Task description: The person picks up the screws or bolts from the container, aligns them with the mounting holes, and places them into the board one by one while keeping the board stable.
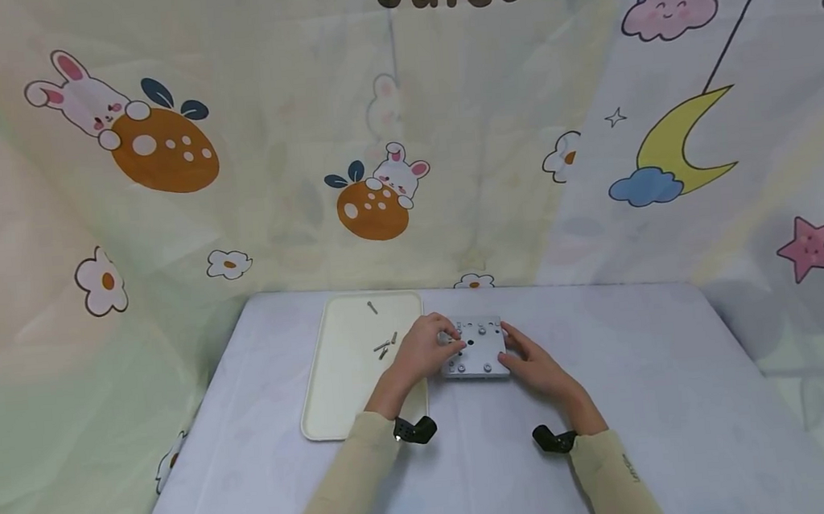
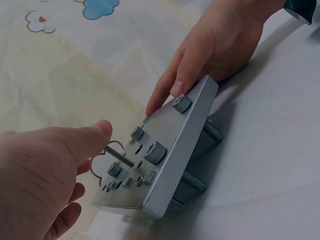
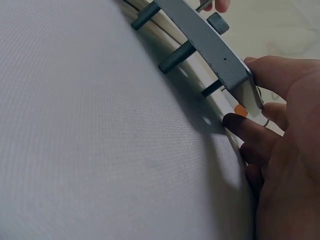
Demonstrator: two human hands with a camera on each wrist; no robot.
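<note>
Beige sleeves (image 1: 340,497) lie nearest, leading to both hands. With thumb and fingers, the left hand (image 2: 45,172) pinches a thin grey metal screw (image 2: 120,156), its end close to the face of a squarish silver metal plate (image 1: 483,352) studded with bolts. Along that plate's right edge, the right hand (image 1: 540,365) holds on. Leftward, a cream rectangular tray (image 1: 332,400) carries loose silver screws (image 1: 381,346) on the white-covered worktop (image 1: 653,367).

Right wrist view crops the metal plate (image 3: 207,47); sleeve lettering (image 1: 630,468) is illegibly small
</note>
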